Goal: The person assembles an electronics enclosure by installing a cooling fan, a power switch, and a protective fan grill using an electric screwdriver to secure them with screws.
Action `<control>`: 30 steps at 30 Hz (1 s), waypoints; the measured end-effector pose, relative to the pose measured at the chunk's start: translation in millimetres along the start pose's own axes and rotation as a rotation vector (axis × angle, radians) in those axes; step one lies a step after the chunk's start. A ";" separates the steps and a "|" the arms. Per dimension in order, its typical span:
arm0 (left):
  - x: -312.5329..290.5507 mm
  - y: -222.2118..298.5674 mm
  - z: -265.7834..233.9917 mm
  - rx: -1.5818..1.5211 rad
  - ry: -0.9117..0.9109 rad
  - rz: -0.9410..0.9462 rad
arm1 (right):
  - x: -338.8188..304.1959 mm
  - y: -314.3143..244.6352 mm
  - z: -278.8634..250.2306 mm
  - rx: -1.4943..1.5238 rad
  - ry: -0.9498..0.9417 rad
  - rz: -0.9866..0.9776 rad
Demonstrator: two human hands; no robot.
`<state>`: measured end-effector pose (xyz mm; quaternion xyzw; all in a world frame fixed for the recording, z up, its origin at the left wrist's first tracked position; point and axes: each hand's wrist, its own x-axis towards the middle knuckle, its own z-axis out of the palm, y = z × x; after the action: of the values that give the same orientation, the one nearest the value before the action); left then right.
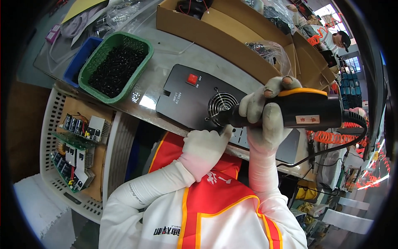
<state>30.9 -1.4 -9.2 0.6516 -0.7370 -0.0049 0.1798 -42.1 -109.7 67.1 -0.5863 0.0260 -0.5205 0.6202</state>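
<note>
Lying on the worktable (165, 66): dark case (190, 98); orange coils (329, 137) beyond

A dark grey panel (192, 103) lies face up at the worktop's (166, 66) near edge, a red rocker switch (192, 79) toward its far left and a round silver wire fan guard (222, 103) further right. A black, orange-trimmed power screwdriver (317, 108) lies sideways over it, nose pointing left at the guard; contact is unclear.

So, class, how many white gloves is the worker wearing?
2: one on the left hand, near the fan grille; one on the right hand, holding the black power tool.
</note>
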 end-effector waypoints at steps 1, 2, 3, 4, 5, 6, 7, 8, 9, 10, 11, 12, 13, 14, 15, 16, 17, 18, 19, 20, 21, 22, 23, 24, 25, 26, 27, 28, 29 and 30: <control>1.8 0.9 0.2 0.009 -0.024 -0.019 | -0.7 2.6 -1.6 -0.003 0.000 0.003; 3.3 1.4 0.7 0.018 -0.049 -0.038 | -1.7 5.5 -3.6 -0.020 0.001 0.006; 4.7 1.6 1.6 0.013 -0.051 -0.038 | -2.0 7.7 -4.7 -0.037 0.002 0.009; 5.6 1.2 2.1 0.019 -0.042 -0.039 | -1.5 7.2 -2.1 -0.037 0.001 0.013; 6.4 0.8 2.6 0.024 -0.034 -0.041 | -1.1 4.9 2.5 -0.071 0.045 0.069; 7.0 0.7 3.1 0.020 -0.036 -0.044 | -0.6 4.5 5.2 -0.105 0.089 0.125; 8.0 1.0 3.5 0.012 -0.035 -0.044 | 0.0 6.4 3.3 -0.108 0.089 0.128; 8.4 1.0 4.0 0.003 -0.033 -0.044 | 0.5 9.0 -0.1 -0.110 0.027 0.114; 7.6 1.0 5.1 -0.003 -0.033 -0.045 | 1.1 10.5 -2.3 -0.111 -0.035 0.100; 6.5 1.0 6.6 -0.012 0.021 -0.029 | 1.3 10.8 -2.2 -0.112 -0.038 0.105; 5.5 0.9 7.8 -0.021 0.076 -0.015 | 0.3 9.8 -1.3 -0.113 0.022 0.154; 5.3 2.0 8.4 -0.025 0.076 -0.020 | 0.5 10.0 -0.2 -0.115 0.082 0.204; 5.0 4.8 8.3 -0.030 0.077 -0.029 | 1.6 10.5 3.1 -0.119 0.082 0.211; 4.4 6.1 8.3 -0.034 0.078 -0.039 | 2.7 11.3 7.9 -0.124 0.042 0.195; 3.2 5.2 8.2 -0.041 0.075 -0.043 | 2.6 12.4 10.9 -0.128 0.001 0.179; 4.1 3.0 7.2 -0.121 -0.004 -0.040 | 4.2 12.8 10.2 -0.122 -0.092 0.171; 3.8 1.9 6.5 -0.201 -0.084 -0.038 | 3.0 14.2 6.9 -0.125 -0.092 0.174; 2.2 2.1 7.4 -0.205 -0.085 -0.040 | -1.3 17.1 0.2 -0.091 -0.121 0.209; 3.1 1.5 9.3 -0.255 -0.050 -0.058 | -4.3 20.1 -8.7 -0.056 -0.152 0.236; 2.5 0.6 11.6 -0.305 -0.017 -0.079 | -7.3 23.2 -16.1 -0.018 -0.182 0.266; 1.4 -1.2 13.7 -0.302 -0.016 -0.081 | -7.8 24.1 -19.9 0.021 -0.212 0.296; -0.3 -4.0 15.8 -0.267 0.028 -0.039 | -5.1 21.4 -18.1 0.024 -0.211 0.293; -2.1 -6.1 16.2 -0.232 0.070 0.003 | 0.3 16.0 -13.5 -0.027 -0.314 0.264; -2.2 -5.6 13.8 -0.227 0.066 0.007 | 5.2 10.0 -10.2 -0.079 -0.414 0.233; 5.3 -2.9 10.2 -0.156 -0.008 -0.019 | 10.4 -0.8 -14.7 0.012 -0.383 0.140; 8.9 1.0 7.3 -0.081 -0.083 -0.062 | 14.2 -13.8 -19.8 0.116 -0.361 0.054; 10.5 -0.1 6.4 -0.072 0.012 -0.049 | 20.0 -35.3 -22.1 0.145 -0.285 -0.033; 11.6 3.2 2.2 -0.065 0.010 -0.007 | 19.1 -61.1 -29.1 0.165 -0.200 -0.133; 15.4 3.8 -4.2 -0.026 -0.104 -0.050 | 9.8 -81.4 -45.9 0.222 -0.040 -0.162; 19.3 5.2 -10.7 0.020 -0.213 -0.087 | -1.1 -99.5 -61.1 0.278 0.117 -0.203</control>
<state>27.1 -16.7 7.1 0.6805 -0.7229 -0.0745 0.0938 -143.0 -128.9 122.5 -0.4631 -0.0695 -0.6124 0.6369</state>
